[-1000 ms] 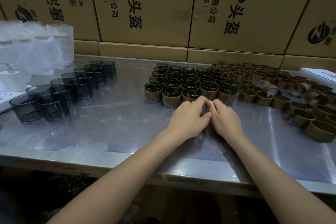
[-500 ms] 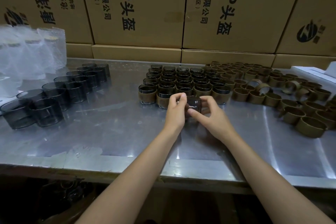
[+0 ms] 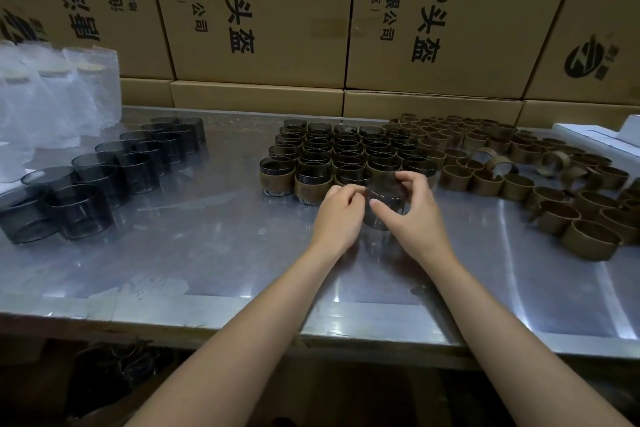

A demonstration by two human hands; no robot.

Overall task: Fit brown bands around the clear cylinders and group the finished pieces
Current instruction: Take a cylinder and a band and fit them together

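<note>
A dark clear cylinder (image 3: 382,203) stands on the steel table just in front of the group of banded cylinders (image 3: 346,152). My left hand (image 3: 337,213) grips its left side with curled fingers. My right hand (image 3: 412,211) curls over its top and right side, thumb at the front. I cannot tell whether a band sits on this cylinder. Several bare clear cylinders (image 3: 104,173) stand in rows at the left. Loose brown bands (image 3: 512,163) lie spread at the right.
Cardboard boxes (image 3: 263,10) wall off the back of the steel table (image 3: 207,253). Cloudy plastic-wrapped items (image 3: 52,97) stand at the far left. A white box (image 3: 602,135) sits at the back right. The table's front edge runs just below my forearms.
My hands went from lying closed together on the table to holding a cylinder upright between them, a little farther back and nearer the banded group.
</note>
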